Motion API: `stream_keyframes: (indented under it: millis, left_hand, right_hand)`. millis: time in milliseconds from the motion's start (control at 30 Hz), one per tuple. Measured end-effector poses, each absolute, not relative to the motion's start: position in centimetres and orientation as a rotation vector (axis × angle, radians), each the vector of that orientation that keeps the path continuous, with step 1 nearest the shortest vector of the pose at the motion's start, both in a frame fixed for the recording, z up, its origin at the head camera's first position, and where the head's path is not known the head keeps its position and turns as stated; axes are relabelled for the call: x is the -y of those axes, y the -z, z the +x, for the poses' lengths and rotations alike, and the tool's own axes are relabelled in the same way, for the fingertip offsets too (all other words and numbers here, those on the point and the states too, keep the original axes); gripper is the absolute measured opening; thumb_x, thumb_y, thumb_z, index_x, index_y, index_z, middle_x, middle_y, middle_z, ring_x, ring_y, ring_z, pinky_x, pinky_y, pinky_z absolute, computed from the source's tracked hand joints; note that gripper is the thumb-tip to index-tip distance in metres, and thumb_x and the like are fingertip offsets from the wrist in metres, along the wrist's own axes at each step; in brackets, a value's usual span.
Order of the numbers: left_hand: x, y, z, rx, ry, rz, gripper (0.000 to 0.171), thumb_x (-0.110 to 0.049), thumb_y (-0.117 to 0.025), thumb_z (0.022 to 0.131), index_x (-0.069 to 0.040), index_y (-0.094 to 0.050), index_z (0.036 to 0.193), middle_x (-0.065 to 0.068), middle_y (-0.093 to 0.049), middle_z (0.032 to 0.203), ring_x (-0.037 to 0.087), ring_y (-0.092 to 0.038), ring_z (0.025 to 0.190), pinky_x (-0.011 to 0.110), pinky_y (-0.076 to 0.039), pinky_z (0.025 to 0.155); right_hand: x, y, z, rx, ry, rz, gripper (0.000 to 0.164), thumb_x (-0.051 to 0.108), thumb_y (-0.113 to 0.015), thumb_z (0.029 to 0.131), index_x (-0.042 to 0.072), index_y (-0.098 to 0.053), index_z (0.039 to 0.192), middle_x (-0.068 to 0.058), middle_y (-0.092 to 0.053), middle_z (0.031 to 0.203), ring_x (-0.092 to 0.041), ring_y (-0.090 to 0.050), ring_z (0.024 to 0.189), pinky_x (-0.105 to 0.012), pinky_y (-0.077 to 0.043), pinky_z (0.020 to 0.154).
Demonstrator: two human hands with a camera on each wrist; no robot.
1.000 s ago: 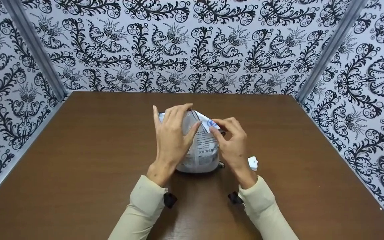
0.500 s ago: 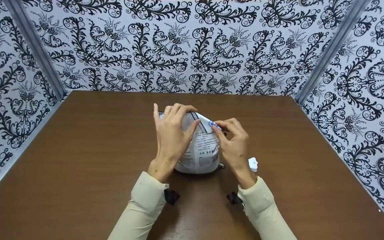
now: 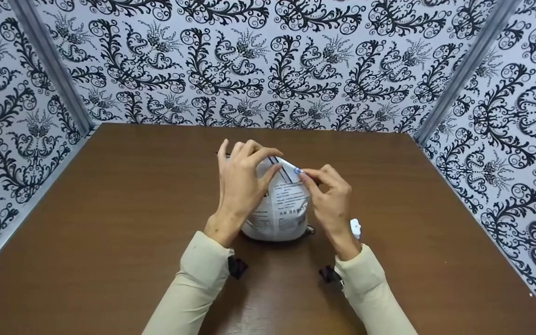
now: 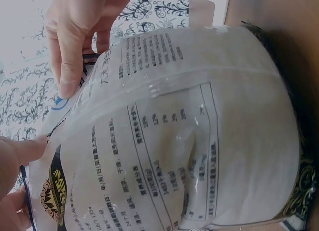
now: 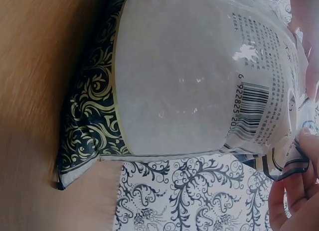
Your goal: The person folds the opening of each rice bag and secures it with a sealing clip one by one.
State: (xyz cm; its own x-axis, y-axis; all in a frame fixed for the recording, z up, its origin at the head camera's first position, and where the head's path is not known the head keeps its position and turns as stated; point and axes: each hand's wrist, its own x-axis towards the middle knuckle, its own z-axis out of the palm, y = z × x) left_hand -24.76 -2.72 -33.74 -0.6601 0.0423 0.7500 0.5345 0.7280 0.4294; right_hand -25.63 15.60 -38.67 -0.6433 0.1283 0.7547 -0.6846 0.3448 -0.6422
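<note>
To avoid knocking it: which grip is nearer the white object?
Right: the right grip pinches the bag, its wrist beside the white object; the left grip is farther, on the bag's other side.

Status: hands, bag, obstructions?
Left hand grips top of rice bag; right hand pinches its top edge. Bag standing on table. Small white object right of bag, nothing visibly blocking.

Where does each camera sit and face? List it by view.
Head: on the person's head, facing forward and down at the bag and table; left hand, right hand, sleeves show.
Left wrist: on that wrist, facing the bag's printed panel; parts of both hands show.
Right wrist: on that wrist, facing its barcode; parts of both hands show.
The wrist views share the bag.
</note>
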Motion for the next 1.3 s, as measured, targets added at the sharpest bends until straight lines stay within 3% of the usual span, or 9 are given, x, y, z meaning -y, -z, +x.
stream_keyframes:
  millis: [233, 467, 633, 867, 1300]
  left_hand:
    - [2.7, 33.8, -25.2, 2.163, 0.824, -0.466, 0.014, -0.027, -0.081, 0.089, -0.021, -0.081, 0.102, 0.0, -0.072, 0.097, 0.023, -0.063, 0.102, 0.057, -0.031, 0.121]
    - [3.1, 34.2, -25.0, 2.144, 0.826, -0.458, 0.014, -0.028, -0.08, 0.09, -0.02, -0.082, 0.101, -0.001, -0.072, 0.097, 0.021, -0.062, 0.098, 0.054, -0.036, 0.115]
    - [3.0, 34.4, -24.8, 2.138, 0.821, -0.453, 0.014, -0.027, -0.08, 0.091, -0.02, -0.081, 0.103, -0.003, -0.074, 0.099, 0.021, -0.062, 0.097, 0.053, -0.036, 0.115]
    - [2.9, 34.3, -24.8, 2.158, 0.833, -0.461, 0.015, -0.027, -0.078, 0.093, -0.021, -0.081, 0.106, -0.004, -0.076, 0.102, 0.02, -0.064, 0.1, 0.052, -0.035, 0.116]
    - [3.1, 34.5, -25.1, 2.149, 0.86, -0.482, 0.014, -0.028, -0.077, 0.093, -0.021, -0.083, 0.103, -0.004, -0.076, 0.097, 0.019, -0.065, 0.097, 0.055, -0.031, 0.121]
  right_hand:
    - [-15.8, 38.1, -25.4, 1.918, -1.395, 0.503, 0.008, 0.008, -0.079, 0.091, 0.007, -0.082, 0.098, -0.007, -0.064, 0.083, -0.009, -0.059, 0.077, -0.015, -0.049, 0.069]
    - [-14.9, 37.5, -25.5, 1.926, -1.429, 0.555, 0.015, 0.011, -0.079, 0.092, 0.006, -0.08, 0.106, -0.009, -0.068, 0.094, -0.011, -0.062, 0.085, -0.017, -0.054, 0.074]
    - [-14.5, 37.4, -25.5, 1.926, -1.424, 0.579, 0.015, 0.011, -0.078, 0.092, 0.003, -0.08, 0.105, -0.01, -0.067, 0.095, -0.012, -0.063, 0.087, -0.02, -0.056, 0.076]
    - [-14.7, 37.5, -25.5, 1.909, -1.374, 0.603, 0.016, 0.011, -0.079, 0.091, 0.008, -0.082, 0.107, -0.009, -0.067, 0.094, -0.011, -0.063, 0.088, -0.018, -0.056, 0.078]
    - [-14.9, 37.7, -25.8, 1.889, -1.197, 0.584, 0.008, 0.015, -0.081, 0.09, 0.01, -0.083, 0.095, -0.006, -0.07, 0.088, -0.014, -0.062, 0.087, -0.019, -0.052, 0.077]
